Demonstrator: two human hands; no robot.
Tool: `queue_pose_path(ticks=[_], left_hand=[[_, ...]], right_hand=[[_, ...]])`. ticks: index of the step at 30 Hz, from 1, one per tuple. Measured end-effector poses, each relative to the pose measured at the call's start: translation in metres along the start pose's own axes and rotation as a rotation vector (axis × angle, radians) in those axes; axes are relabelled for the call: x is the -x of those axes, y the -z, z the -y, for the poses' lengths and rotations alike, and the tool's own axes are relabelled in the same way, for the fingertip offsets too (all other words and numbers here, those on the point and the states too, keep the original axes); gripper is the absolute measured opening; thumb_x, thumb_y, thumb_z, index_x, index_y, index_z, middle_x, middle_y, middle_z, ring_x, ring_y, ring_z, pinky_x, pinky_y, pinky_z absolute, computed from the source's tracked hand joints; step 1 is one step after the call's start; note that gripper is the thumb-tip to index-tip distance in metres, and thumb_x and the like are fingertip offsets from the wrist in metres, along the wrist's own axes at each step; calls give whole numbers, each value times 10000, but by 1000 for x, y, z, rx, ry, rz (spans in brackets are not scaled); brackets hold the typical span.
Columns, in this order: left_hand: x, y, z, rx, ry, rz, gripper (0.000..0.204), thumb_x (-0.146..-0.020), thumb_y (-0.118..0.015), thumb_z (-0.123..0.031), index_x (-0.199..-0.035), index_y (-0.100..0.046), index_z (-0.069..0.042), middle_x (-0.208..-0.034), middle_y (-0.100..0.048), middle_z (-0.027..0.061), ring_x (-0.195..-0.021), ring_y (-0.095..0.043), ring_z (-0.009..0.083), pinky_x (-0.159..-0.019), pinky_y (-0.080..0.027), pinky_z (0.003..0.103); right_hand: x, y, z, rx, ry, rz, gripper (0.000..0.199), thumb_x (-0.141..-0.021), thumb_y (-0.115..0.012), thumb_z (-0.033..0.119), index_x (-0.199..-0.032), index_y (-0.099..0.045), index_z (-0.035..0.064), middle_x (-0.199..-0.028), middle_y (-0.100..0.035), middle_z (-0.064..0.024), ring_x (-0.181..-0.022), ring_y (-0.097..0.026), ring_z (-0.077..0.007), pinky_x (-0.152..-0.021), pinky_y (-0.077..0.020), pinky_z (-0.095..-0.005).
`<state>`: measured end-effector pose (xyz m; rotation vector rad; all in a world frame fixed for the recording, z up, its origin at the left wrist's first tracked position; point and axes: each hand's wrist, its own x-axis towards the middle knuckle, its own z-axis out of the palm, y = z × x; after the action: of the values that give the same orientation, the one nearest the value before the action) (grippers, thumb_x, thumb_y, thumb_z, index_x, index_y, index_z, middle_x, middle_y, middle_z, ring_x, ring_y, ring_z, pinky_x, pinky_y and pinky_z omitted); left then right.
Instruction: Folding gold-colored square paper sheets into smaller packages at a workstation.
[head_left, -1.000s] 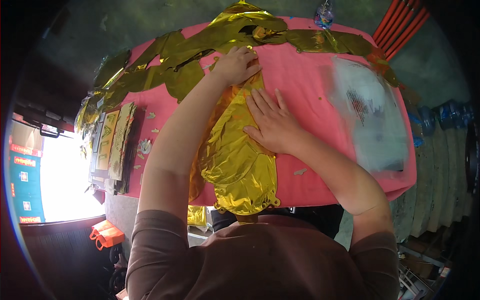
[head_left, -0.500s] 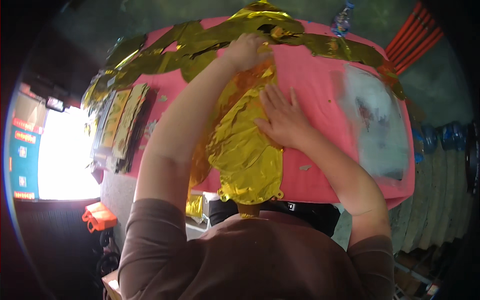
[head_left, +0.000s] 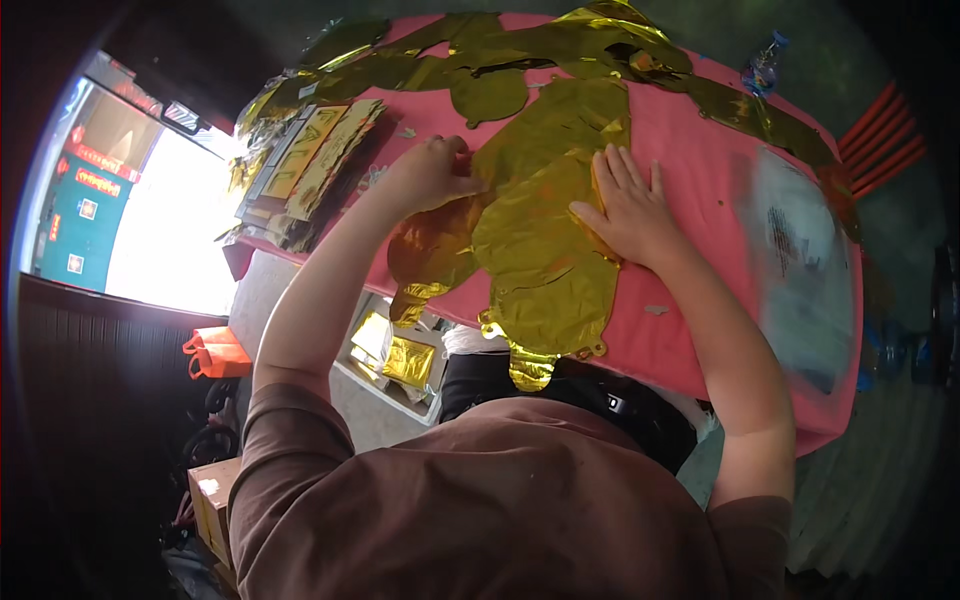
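A flat gold foil balloon [head_left: 550, 230] lies lengthwise on the pink-covered table [head_left: 690, 215]. Its narrow tab hangs over the near edge, and small holed lobes show beside it. My right hand [head_left: 637, 210] rests on its right side, palm down with fingers spread. At its left edge is my left hand [head_left: 432, 178], fingers bent and thumb apart, the thumb reaching the foil. I see nothing held in it. Another gold foil piece [head_left: 432, 250], showing orange reflections, lies partly under the first, below my left hand.
More flat gold foil pieces [head_left: 400, 75] line the far edge. A stack of card-like pieces [head_left: 310, 165] sits at left, a clear plastic sheet [head_left: 805, 270] at right. A bottle [head_left: 764, 68] stands far right. Below the left edge is a bin [head_left: 405, 375] holding gold packets.
My left hand has come back toward me and left from the balloon's far end. My right hand stays flat on the foil. The whole view has shifted and tilted.
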<state>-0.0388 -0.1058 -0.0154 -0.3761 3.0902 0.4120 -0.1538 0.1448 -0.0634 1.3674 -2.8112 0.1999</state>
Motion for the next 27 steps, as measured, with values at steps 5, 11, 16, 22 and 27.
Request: queue_pose_path(ticks=[5,11,16,22,27], left_hand=[[10,0,-3,43,135,74,640,-646,-734,-459,-1078,-595,-9,-1059,-625,185,-963,-612,323,-819,-482,396],[31,27,-3,207,156,311,615,-708,-721,-378,-1150,-547,12,-939,-643,143,-845,-631,208,-758,-485,314],[67,46,-19,367,152,304,290,-775,-680,-194,-964,-597,10,-770,-609,26,-741,-561,86,-677,-461,242],[80,47,-70,558,4,205,211,-785,-630,-103,-950,-586,22,-765,-608,57,-690,-553,90,-616,-446,257],[68,22,-108,479,-94,245,295,-803,-651,-136,-1031,-524,2,-756,-563,19,-692,-525,84,-593,-418,256]], right_hand=[[-2,-5,1,-31,5,8,800,-887,-375,579,-1423,-201,11,-1492,-165,-183,-1396,-128,-275,-1100,-67,-533],[-1,-1,3,-63,-15,15,846,-863,-390,616,-1424,-201,12,-1496,-158,-177,-1397,-126,-271,-1100,-70,-534],[0,-3,0,-101,-3,-5,894,-835,-404,648,-1410,-213,-10,-1483,-180,-196,-1395,-128,-286,-1098,-71,-550],[-1,-7,-4,-99,8,-12,919,-825,-396,671,-1410,-215,-14,-1486,-173,-198,-1398,-117,-285,-1096,-51,-555],[-1,-3,-1,-46,18,10,854,-834,-478,562,-1415,-210,-4,-1486,-175,-196,-1397,-125,-285,-1098,-62,-554]])
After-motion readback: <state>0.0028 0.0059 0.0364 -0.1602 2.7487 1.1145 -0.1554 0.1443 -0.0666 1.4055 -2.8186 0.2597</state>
